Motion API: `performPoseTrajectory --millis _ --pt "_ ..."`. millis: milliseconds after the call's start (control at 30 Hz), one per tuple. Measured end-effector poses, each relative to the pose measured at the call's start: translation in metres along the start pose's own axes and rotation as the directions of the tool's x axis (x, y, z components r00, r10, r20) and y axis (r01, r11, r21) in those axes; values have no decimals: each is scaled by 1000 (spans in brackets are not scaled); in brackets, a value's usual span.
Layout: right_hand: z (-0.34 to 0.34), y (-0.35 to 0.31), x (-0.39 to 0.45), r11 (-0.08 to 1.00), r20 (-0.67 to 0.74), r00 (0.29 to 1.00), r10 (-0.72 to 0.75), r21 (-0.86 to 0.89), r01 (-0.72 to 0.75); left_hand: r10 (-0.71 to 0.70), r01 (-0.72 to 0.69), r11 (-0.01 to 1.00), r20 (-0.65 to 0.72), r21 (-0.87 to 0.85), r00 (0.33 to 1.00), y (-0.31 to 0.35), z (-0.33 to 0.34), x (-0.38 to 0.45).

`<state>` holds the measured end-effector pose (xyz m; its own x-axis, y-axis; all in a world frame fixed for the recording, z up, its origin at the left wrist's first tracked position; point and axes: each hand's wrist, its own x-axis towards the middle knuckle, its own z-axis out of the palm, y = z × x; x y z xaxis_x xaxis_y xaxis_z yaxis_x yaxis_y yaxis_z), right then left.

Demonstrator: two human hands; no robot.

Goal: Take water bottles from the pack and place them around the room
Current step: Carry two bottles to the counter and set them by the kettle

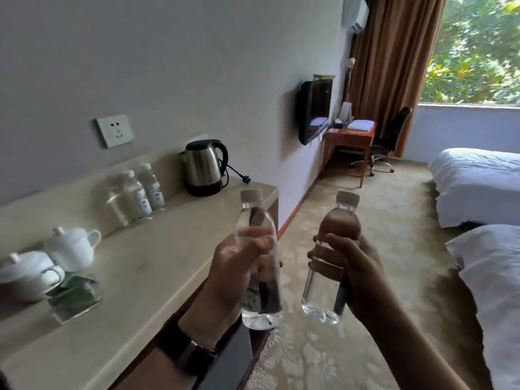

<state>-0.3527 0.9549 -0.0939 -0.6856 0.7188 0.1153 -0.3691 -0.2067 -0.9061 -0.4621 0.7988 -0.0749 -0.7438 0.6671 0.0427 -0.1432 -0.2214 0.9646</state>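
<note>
My left hand [233, 273] grips a clear water bottle [254, 220] with a white cap, held upright just off the front corner of the pale counter [157, 266]. My right hand [354, 274] holds a second clear water bottle [342, 220], also upright, over the carpet. Two more water bottles [142, 191] stand side by side on the counter against the wall, left of the kettle. No bottle pack is in view.
On the counter stand a steel kettle [203, 167], two white lidded cups [71, 244] and a tray of green packets [71, 298]. Farther along the wall are a TV [313, 111], a wooden desk [350, 135] and an office chair [389, 137]. Two white beds [478, 178] lie to the right.
</note>
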Motion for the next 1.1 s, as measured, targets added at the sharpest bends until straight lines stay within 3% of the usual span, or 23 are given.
performPoseTrajectory --millis 133,267,467,633,733,900,1100 --pt "28 28 76 998 149 987 61 23 -65 27 -26 1000 -165 5 986 4 -23 48" --pt "66 69 148 987 362 924 122 52 -151 96 -97 995 -342 16 935 2 -59 95" --pt "137 141 237 983 448 875 183 -61 -174 226 -185 974 -549 129 805 -12 -135 169" --pt "181 182 290 987 554 826 106 -162 -18 334 -197 942 -696 272 635 -27 -183 219" --pt "202 200 308 982 628 778 28 -164 97 423 -195 904 -726 381 542 -36 -200 237" --pt "223 235 325 960 701 713 17 -211 185 519 -168 852 -763 495 385 -62 -219 254" --pt "220 262 336 953 765 644 34 -219 211 527 -86 844 -788 530 318 -92 -228 259"
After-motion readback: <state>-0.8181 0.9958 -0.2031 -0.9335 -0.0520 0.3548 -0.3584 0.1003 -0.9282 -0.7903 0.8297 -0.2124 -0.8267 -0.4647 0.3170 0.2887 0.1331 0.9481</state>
